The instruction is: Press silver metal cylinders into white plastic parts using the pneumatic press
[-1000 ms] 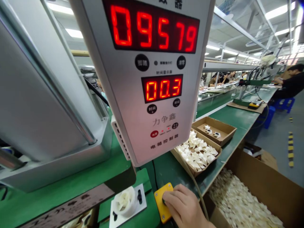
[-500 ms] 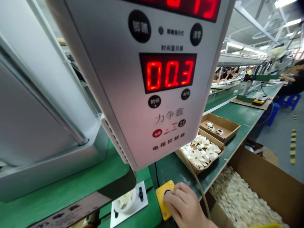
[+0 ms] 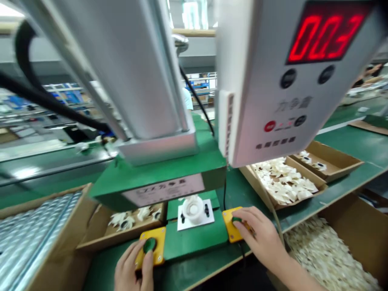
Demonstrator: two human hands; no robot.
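Observation:
My left hand (image 3: 131, 266) is at a yellow button box (image 3: 158, 239), with thumb and fingertips around its green push button (image 3: 149, 245). My right hand (image 3: 260, 230) rests on a second yellow button box (image 3: 229, 223), its fingers closed about that box's green button (image 3: 237, 219). Between the two boxes, a round white fixture (image 3: 193, 209) sits on a white plate (image 3: 182, 224) with black knobs. A pale piece lies in the fixture, partly hidden by the green press head (image 3: 163, 171) above it.
A control box (image 3: 273, 101) showing red 00.3 hangs at right. Cardboard trays of white bladed parts (image 3: 281, 178) stand behind my right hand; a large carton (image 3: 348, 218) of such parts is lower right. At left, a carton holds metal rods (image 3: 36, 234) beside a tray of bladed parts (image 3: 121, 220).
The view has swung left and back, so the press and my left hand at its button now show. My right hand stays at the right button box.

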